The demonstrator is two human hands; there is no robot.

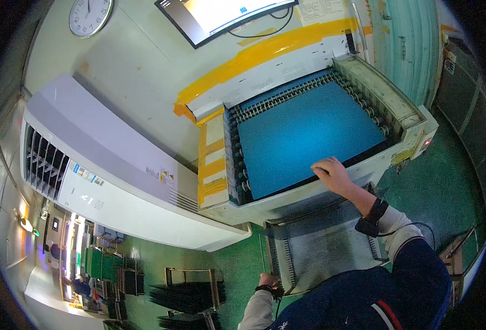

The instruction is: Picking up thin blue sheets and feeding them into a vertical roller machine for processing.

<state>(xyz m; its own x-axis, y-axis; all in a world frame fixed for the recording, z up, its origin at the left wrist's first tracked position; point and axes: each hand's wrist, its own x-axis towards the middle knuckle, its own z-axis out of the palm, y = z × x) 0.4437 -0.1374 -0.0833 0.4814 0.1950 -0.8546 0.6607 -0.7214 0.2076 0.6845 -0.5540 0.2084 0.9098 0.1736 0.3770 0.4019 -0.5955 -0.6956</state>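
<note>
A large blue flat panel [309,137] lies on the roller bed of a white conveyor machine [402,104]. My right hand [331,173] rests on the panel's near edge, fingers curled over it. My left hand [268,281] is low down at the left front corner of a grey metal tray [320,250] below the machine's mouth, gripping its frame. Both wrists wear dark bands, and a cord runs from the right one.
A tall white cabinet unit [105,165] with vents stands to the left. Yellow tape [265,52] runs along the wall and machine. A clock [89,15] and a monitor [221,14] hang above. Racks of dark panels [188,297] stand on the green floor.
</note>
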